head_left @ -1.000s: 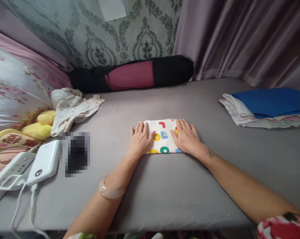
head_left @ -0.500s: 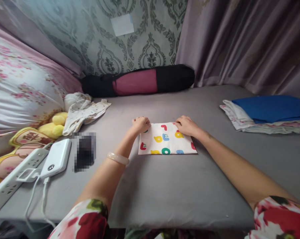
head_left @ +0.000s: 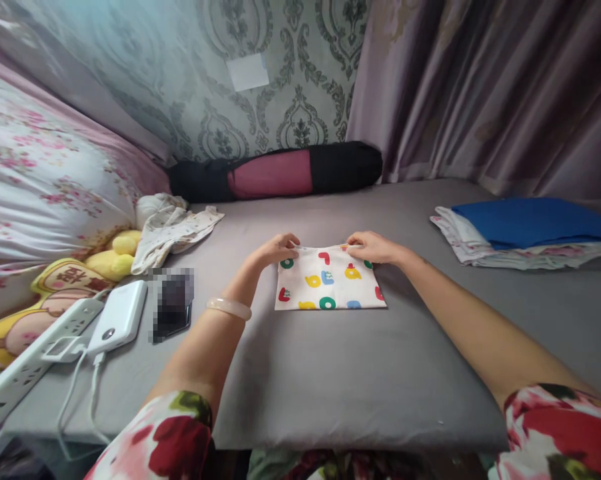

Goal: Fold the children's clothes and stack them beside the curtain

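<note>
A white folded cloth (head_left: 330, 280) printed with colourful letters lies in front of me on the grey bed sheet. At its far left corner, my left hand (head_left: 279, 249) pinches the edge between thumb and fingers; a pale bangle (head_left: 229, 308) circles that wrist. My right hand (head_left: 373, 247) grips the far right corner in the same way. Between the hands the far edge sags a little and looks slightly raised, while the near edge rests flat. The fingertips behind the cloth are partly hidden.
On the right is a stack of folded fabric topped by a blue cloth (head_left: 535, 222). To the left are a power strip (head_left: 40, 360), a white power bank (head_left: 118, 317) with cables, a blurred phone (head_left: 173, 307), a yellow plush (head_left: 60, 293) and crumpled clothing (head_left: 175, 230). A black-and-maroon roll (head_left: 275, 173) lies behind.
Both hands have tightened from resting on the far corners to pinching them, and the far edge has lifted slightly. The camera view has shifted a little.
</note>
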`<state>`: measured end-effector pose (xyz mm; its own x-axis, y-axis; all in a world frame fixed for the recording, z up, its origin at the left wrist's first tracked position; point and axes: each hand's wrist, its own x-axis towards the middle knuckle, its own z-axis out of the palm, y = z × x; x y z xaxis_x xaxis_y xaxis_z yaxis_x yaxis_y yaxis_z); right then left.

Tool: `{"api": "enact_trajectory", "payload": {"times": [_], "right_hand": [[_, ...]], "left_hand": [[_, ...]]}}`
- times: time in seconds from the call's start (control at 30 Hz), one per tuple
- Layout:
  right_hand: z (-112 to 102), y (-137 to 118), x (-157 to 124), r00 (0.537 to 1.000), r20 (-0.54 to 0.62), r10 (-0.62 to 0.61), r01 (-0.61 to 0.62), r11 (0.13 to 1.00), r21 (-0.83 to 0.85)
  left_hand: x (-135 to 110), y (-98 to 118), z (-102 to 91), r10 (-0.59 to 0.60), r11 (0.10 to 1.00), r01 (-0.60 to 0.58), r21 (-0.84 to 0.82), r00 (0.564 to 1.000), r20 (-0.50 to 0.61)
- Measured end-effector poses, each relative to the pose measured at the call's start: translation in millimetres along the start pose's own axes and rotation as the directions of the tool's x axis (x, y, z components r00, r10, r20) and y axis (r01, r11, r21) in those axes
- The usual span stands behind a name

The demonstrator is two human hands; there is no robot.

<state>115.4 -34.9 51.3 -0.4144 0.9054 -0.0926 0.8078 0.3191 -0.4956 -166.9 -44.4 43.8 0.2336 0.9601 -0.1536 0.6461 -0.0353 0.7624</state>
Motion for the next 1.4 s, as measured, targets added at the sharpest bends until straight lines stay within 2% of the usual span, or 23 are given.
{"api": "enact_trajectory", "payload": {"times": [0.23,0.43,0.6,0.7,0.77,0.8,0.9,0.97,1.0,1.07,1.2,1.4], "right_hand": [[-23,-3,-6,0.99,0.08,-0.112,0.105,0.991,0.089],[-50,-8,-14,0.988,0.071,-0.136,0.115,0.962,0.247],[-71,-16,-16,0.991,0.036,-0.131,0.116,0.952,0.284],[-80,-20,-13,0.992,-0.036,-0.122,0.127,0.961,0.245],[-83,-22,-8,0.982,-0.143,-0.126,0.147,0.978,0.147],[-83,-23,-6,0.969,-0.208,-0.135,0.154,0.985,0.077],[-74,-22,-1,0.905,-0.38,-0.192,0.139,0.977,-0.161],[-62,-20,0,0.87,-0.42,-0.257,0.132,0.944,-0.303],[-55,-18,0,0.86,-0.417,-0.293,0.14,0.923,-0.359],[-39,-13,-2,0.851,-0.388,-0.354,0.169,0.884,-0.437],[-13,-4,-15,0.856,-0.311,-0.414,0.222,0.836,-0.502],[12,4,-37,0.876,-0.189,-0.443,0.301,0.81,-0.503]], "left_hand": [[-8,18,-23.8,-0.007,0.997,0.0,0.078,0.995,0.095],[-13,45,-52.3,0.11,0.994,-0.111,0.001,0.982,0.151],[-17,70,-63.4,0.179,0.984,-0.175,-0.043,0.974,0.14],[-12,79,-62.4,0.228,0.973,-0.226,-0.046,0.973,0.043],[-7,83,-58.9,0.264,0.965,-0.261,0.039,0.958,-0.116],[-4,84,-56.2,0.288,0.956,-0.27,0.115,0.935,-0.206],[1,82,-44.9,0.414,0.883,-0.253,0.396,0.817,-0.401],[2,75,-34.8,0.496,0.814,-0.228,0.534,0.752,-0.434],[1,70,-29.2,0.524,0.784,-0.22,0.581,0.737,-0.427],[-3,58,-18.2,0.557,0.729,-0.22,0.648,0.741,-0.375],[-20,35,0.2,0.587,0.639,-0.28,0.716,0.78,-0.219],[-43,14,18.8,0.591,0.574,-0.374,0.728,0.805,-0.052]]}}
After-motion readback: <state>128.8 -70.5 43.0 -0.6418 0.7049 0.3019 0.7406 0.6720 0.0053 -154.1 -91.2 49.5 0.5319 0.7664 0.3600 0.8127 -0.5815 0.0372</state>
